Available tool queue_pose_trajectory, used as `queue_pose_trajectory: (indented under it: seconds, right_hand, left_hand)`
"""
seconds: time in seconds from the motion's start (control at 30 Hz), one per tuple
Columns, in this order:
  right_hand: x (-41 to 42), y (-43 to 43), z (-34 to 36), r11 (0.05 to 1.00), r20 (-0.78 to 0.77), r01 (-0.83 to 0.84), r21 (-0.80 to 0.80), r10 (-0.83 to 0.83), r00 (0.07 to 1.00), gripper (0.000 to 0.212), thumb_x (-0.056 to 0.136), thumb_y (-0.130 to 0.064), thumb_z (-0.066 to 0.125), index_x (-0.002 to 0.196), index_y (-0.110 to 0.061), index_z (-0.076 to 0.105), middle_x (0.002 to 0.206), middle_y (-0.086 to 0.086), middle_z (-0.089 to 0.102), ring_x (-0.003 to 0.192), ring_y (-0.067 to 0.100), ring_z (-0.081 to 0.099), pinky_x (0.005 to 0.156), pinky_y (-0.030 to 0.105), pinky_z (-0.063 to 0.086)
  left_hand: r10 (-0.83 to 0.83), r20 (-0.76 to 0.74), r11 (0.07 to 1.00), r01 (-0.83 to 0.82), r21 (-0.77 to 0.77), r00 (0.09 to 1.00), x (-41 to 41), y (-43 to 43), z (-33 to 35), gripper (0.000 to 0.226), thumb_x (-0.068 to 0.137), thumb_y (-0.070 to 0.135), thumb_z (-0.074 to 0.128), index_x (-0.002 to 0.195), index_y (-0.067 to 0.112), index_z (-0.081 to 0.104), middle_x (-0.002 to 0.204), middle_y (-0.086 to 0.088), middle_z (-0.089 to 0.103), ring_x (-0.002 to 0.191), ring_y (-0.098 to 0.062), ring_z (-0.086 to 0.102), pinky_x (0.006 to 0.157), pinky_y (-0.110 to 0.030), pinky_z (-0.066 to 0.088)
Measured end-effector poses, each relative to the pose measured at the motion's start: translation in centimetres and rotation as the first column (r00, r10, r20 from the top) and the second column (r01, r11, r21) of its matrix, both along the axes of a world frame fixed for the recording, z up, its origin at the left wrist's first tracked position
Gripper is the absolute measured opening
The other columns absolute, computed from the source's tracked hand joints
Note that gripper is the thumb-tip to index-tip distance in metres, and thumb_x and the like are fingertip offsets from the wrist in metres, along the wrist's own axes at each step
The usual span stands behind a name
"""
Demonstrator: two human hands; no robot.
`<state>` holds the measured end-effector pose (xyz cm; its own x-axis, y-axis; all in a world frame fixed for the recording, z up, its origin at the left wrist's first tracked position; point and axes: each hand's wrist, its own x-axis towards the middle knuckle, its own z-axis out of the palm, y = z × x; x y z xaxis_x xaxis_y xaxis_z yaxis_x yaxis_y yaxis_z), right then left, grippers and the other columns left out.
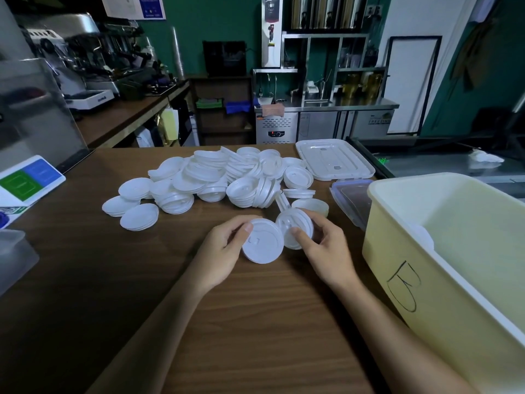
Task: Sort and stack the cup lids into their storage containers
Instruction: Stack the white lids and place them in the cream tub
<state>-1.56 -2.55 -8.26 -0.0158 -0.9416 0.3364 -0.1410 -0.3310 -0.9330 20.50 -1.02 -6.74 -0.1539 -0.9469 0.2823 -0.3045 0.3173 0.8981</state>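
At the wooden desk (142, 280) of a café back room, I hold cup lids in both hands just in front of a loose pile of white lids (216, 180). My left hand (224, 251) grips a flat white lid (262, 245) by its rim, thumb on top and fingers (233, 223) curled around the far edge; whether more lids sit nested beneath it I cannot tell. My right hand (324, 251) holds a second lid (294, 228), tilted on edge with its raised face turned toward me, thumb pressed on the face and the other fingers wrapped behind. The two lids touch edge to edge between my hands, just above the desk. The pile spreads across the middle of the desk, some lids nested in short stacks lying on their sides, others lying singly at the left. To my right stands an open pale yellow container (443, 308) marked with a hand-drawn "B", a few white lids (423, 234) showing inside against its near wall. Beyond it lie a clear flat box cover (335, 159) and, nearer, a blue-rimmed cover (352, 197). A clear plastic tub (14, 251) sits at the desk's left edge, near a card with green and blue panels (28, 180). An espresso machine (85, 52) stands on the counter behind.
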Motion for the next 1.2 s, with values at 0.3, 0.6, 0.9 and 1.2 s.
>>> queue_pose_trajectory:
  seconds: [0.3, 0.6, 0.9, 1.2]
  right_hand:
    - [0.7, 0.3, 0.2, 0.964, 0.001, -0.201, 0.173, 0.204, 0.979, 0.037, 0.103, -0.009, 0.061, 0.139, -0.018, 0.065, 0.13, -0.009, 0.073, 0.127, 0.003, 0.061, 0.113, 0.026, 0.044]
    - [1.2, 0.9, 0.5, 0.93, 0.026, -0.289, 0.229, 0.291, 0.956, 0.048, 0.09, -0.02, 0.082, 0.135, -0.019, 0.065, 0.123, -0.003, 0.075, 0.117, 0.01, 0.069, 0.105, 0.035, 0.054]
    - [1.2, 1.0, 0.5, 0.935, 0.074, -0.267, 0.232, 0.257, 0.964, 0.037, 0.093, -0.017, 0.078, 0.128, -0.019, 0.068, 0.12, -0.001, 0.077, 0.117, 0.013, 0.07, 0.108, 0.04, 0.053]
    - [1.1, 0.9, 0.6, 0.94, 0.095, -0.228, 0.254, 0.21, 0.973, 0.039, 0.095, -0.029, 0.076, 0.132, -0.025, 0.067, 0.124, -0.005, 0.075, 0.12, 0.011, 0.068, 0.111, 0.042, 0.051]
  left_hand:
    - [0.221, 0.009, 0.952, -0.214, -0.218, 0.975, -1.3, 0.1, -0.6, 0.02, 0.096, 0.019, 0.073, 0.115, 0.024, 0.078, 0.099, 0.014, 0.07, 0.091, -0.014, 0.067, 0.077, -0.025, 0.053]
    - [0.232, -0.061, 0.948, -0.239, -0.209, 0.971, -2.1, 0.3, -0.5, 0.026, 0.087, 0.017, 0.083, 0.11, 0.027, 0.077, 0.097, 0.01, 0.074, 0.091, -0.015, 0.07, 0.073, -0.033, 0.058]
    - [0.195, -0.005, 0.969, -0.194, -0.154, 0.981, -1.4, 0.4, -0.2, 0.009, 0.092, 0.029, 0.077, 0.1, 0.026, 0.078, 0.102, 0.014, 0.072, 0.096, -0.009, 0.072, 0.079, -0.031, 0.06]
    - [0.24, -0.046, 0.969, -0.242, -0.047, 0.97, -1.5, 0.6, -0.7, 0.02, 0.085, 0.023, 0.084, 0.104, 0.029, 0.079, 0.096, 0.014, 0.077, 0.094, -0.006, 0.074, 0.08, -0.033, 0.063]
